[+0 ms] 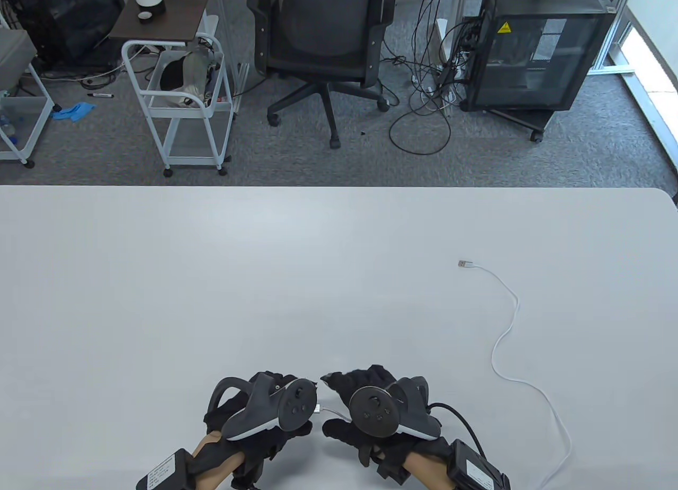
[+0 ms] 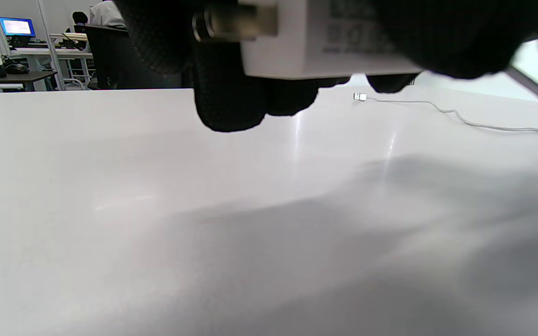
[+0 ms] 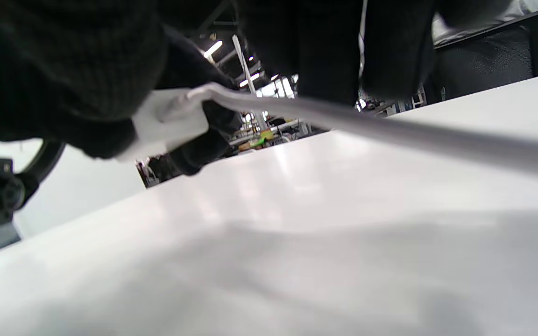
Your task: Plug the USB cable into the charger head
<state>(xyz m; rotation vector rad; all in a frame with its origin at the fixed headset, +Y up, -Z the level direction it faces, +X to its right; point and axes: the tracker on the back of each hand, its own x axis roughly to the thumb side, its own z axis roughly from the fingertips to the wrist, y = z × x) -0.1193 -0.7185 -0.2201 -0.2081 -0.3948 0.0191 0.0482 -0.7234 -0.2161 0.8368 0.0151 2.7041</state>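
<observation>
My left hand [image 1: 265, 408] grips the white charger head [image 2: 315, 42]; its metal prongs [image 2: 236, 23] stick out to the left in the left wrist view. My right hand [image 1: 371, 405] pinches the white plug end [image 3: 171, 121] of the USB cable [image 1: 506, 341]. The silver plug [image 1: 317, 408] shows between the two hands, right against the left hand. The trackers hide whether it sits in the charger. The cable loops over the table to its free USB end [image 1: 465, 264], which also shows in the left wrist view [image 2: 360, 97].
The white table [image 1: 212, 278] reaches to the far edge. Both hands sit close to the near edge. Beyond the table stand an office chair [image 1: 323, 39], a white cart [image 1: 180, 98] and a black cabinet [image 1: 535, 50].
</observation>
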